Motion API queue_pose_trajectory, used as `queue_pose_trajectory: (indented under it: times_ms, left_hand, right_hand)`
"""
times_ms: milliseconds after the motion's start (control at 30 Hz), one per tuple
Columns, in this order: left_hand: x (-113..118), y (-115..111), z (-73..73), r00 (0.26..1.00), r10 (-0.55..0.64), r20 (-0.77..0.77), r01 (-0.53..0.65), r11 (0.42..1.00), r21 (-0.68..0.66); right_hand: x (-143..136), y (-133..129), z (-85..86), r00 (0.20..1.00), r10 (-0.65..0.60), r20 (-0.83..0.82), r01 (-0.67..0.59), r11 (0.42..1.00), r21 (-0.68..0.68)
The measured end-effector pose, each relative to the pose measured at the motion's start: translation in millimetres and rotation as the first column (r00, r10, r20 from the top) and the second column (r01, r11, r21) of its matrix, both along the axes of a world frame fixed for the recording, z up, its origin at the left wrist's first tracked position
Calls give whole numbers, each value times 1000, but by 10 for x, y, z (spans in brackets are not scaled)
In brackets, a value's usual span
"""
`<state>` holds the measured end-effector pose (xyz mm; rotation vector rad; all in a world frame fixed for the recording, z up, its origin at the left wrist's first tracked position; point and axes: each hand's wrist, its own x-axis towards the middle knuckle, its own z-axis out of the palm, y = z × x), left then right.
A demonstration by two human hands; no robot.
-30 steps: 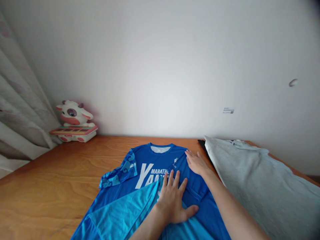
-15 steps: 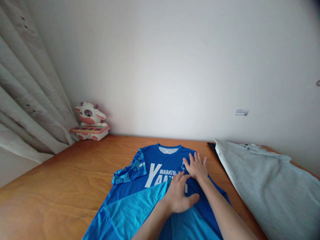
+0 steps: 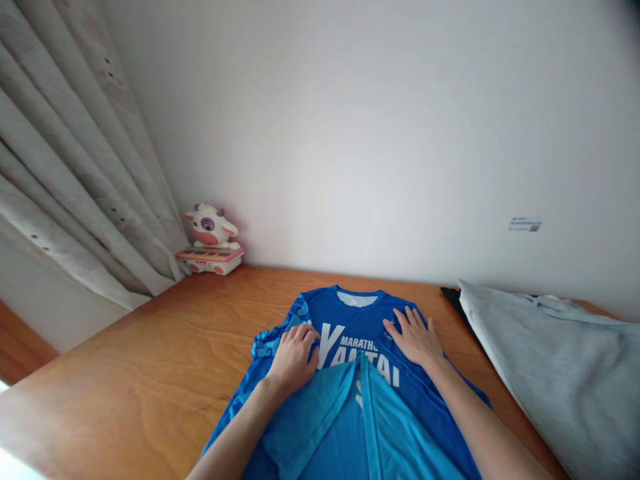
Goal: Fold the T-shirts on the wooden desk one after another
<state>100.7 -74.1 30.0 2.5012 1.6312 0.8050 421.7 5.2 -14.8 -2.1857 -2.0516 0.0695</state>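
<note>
A dark blue shirt (image 3: 360,317) with white lettering lies spread on the wooden table, its collar toward the wall. Lighter blue fabric (image 3: 345,427) is folded up over its lower front, coming to a point below the lettering. My left hand (image 3: 296,357) rests on the shirt by the patterned sleeve at the left, fingers bent a little; whether it pinches cloth there is unclear. On the upper right of the chest, beside the small logo, my right hand (image 3: 415,338) lies flat with its fingers spread.
Grey clothing (image 3: 555,367) lies at the right, with a black edge (image 3: 453,299) under it. A cow toy with a keyboard (image 3: 213,240) stands at the back left of the wooden table (image 3: 150,373), near a curtain (image 3: 95,153).
My left hand has moved left, from beside my right hand to the patterned sleeve. My right hand stays on the chest. The whole view has shifted, with objects now farther right.
</note>
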Motion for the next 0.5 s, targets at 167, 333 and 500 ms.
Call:
queue_pose_trajectory:
  times_ms: [167, 333, 500]
  left_hand:
    - [-168, -12, -101, 1000, -2, 22, 0, 997, 80]
    - [-257, 62, -162, 968, 36, 250, -64, 993, 104]
    - [-318, 119, -224, 956, 53, 290, -81, 993, 87]
  right_hand:
    - [-119, -21, 135, 969, 105, 224, -142, 977, 160]
    - [-714, -110, 493, 961, 265, 79, -277, 913, 298]
    - [-1539, -160, 510, 935, 252, -252, -198, 955, 220]
